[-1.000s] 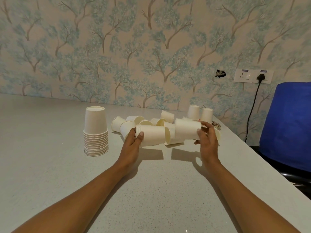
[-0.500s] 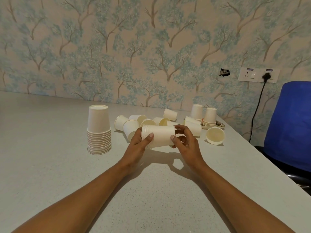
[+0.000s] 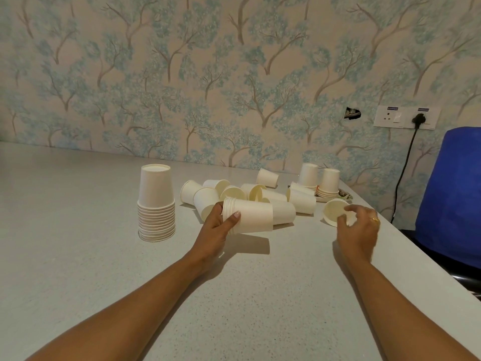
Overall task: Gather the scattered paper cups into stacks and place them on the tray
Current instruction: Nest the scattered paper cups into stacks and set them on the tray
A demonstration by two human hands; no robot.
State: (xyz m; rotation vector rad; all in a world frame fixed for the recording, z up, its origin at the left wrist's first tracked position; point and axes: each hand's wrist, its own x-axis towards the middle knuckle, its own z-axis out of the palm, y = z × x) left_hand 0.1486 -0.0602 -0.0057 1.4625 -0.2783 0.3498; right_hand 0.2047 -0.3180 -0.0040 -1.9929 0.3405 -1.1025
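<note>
Currently, I note my left hand (image 3: 217, 227) gripping a sideways nested cup stack (image 3: 247, 216); right hand (image 3: 360, 227) fingers curled loosely around a lone empty cup (image 3: 334, 212).

The left hand (image 3: 216, 227) grips a sideways nested stack (image 3: 248, 216) of paper cups above the grey table (image 3: 78, 256). Right of it, the right hand (image 3: 358, 227) closes on 1 tipped cup (image 3: 333, 211). An upside-down tall stack (image 3: 156, 201) stands at left, loose cups (image 3: 234, 191) beyond.
</note>
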